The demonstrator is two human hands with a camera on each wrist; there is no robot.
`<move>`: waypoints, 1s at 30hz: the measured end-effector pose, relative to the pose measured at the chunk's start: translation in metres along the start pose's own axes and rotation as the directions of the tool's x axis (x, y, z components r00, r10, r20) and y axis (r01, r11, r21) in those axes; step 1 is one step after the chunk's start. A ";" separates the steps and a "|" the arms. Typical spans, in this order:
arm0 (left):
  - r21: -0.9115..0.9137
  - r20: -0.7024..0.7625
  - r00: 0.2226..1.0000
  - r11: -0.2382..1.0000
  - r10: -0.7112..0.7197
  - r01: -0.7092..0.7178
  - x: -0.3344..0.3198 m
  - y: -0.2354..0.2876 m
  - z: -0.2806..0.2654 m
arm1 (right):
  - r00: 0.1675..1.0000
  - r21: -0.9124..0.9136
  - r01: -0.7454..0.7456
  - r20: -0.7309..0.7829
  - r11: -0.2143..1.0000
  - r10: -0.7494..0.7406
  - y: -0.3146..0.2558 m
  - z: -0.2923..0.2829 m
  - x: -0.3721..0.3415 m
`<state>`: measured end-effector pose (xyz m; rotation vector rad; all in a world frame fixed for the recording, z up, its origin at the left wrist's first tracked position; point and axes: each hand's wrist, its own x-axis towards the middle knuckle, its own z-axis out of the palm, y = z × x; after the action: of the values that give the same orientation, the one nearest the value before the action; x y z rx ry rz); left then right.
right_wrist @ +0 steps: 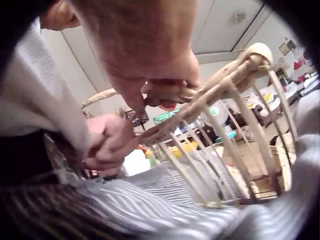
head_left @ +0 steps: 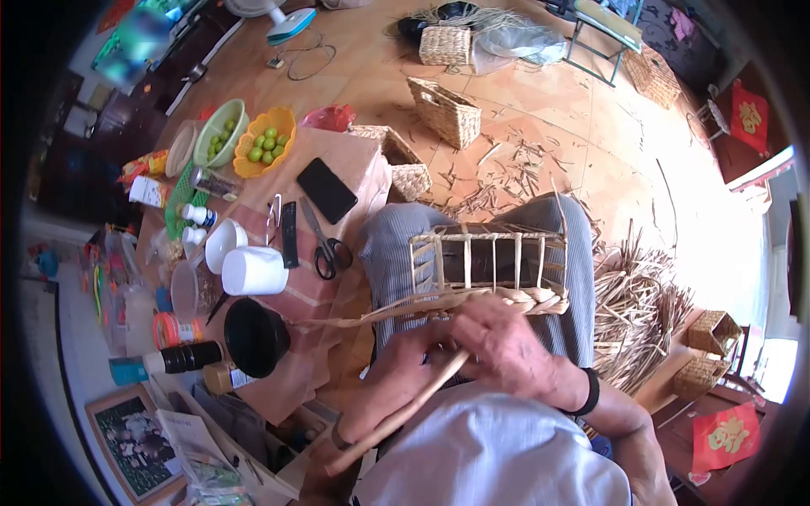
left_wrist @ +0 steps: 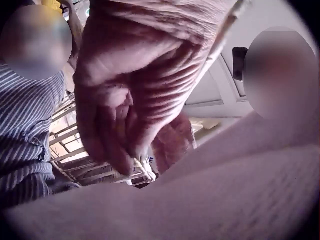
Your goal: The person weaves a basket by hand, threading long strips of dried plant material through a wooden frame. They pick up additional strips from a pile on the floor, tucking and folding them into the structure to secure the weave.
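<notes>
An openwork basket frame (head_left: 504,258) with thin upright ribs rests on the person's lap, a thick braided edge (head_left: 540,297) along its near side. My right hand (head_left: 510,341) curls over that edge and grips a fibre strand at the braid. Close beside it, my left hand (head_left: 405,367) pinches a pale strand (left_wrist: 143,169) between thumb and fingers at the frame. One long strand (head_left: 401,413) slants from between the hands across the left forearm. Another loose strand (head_left: 359,321) stretches left from the braid. The hands partly hide the near edge.
To the left, a table (head_left: 283,388) carries scissors (head_left: 325,240), a phone (head_left: 326,191), a dark bowl (head_left: 256,337) and fruit bowls. Dried stalks (head_left: 637,312) lie heaped on the floor at right. Finished-looking woven baskets (head_left: 447,112) stand ahead among scattered scraps.
</notes>
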<state>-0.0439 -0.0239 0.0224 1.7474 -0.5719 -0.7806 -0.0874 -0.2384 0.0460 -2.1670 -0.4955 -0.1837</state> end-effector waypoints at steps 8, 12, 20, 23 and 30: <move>-0.485 -0.613 0.731 0.588 0.299 -0.647 0.048 -0.047 0.086 | 0.987 0.098 0.159 -0.050 0.982 -0.154 -0.031 0.026 0.032; -0.229 -0.238 0.931 0.915 0.278 -0.332 0.033 -0.003 0.014 | 0.952 0.092 0.064 -0.304 0.994 -0.033 -0.022 -0.015 0.039; -0.385 -0.160 0.987 0.921 -0.005 -0.057 0.060 0.003 0.006 | 0.948 -0.141 -0.184 -0.289 0.973 0.137 0.032 -0.013 -0.023; -0.013 -0.295 0.947 0.990 0.129 -0.139 0.087 -0.008 0.008 | 0.945 -0.244 -0.191 -0.308 0.951 0.111 0.029 -0.008 -0.024; 0.397 -0.294 0.922 0.909 0.253 -0.123 0.121 0.014 0.008 | 0.963 -0.429 -0.195 -0.255 0.882 0.088 0.032 0.008 -0.031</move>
<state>0.0307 -0.1194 0.0071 2.0791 -0.6719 -0.2245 -0.1027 -0.2577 0.0086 -2.5821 -0.1644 -0.5047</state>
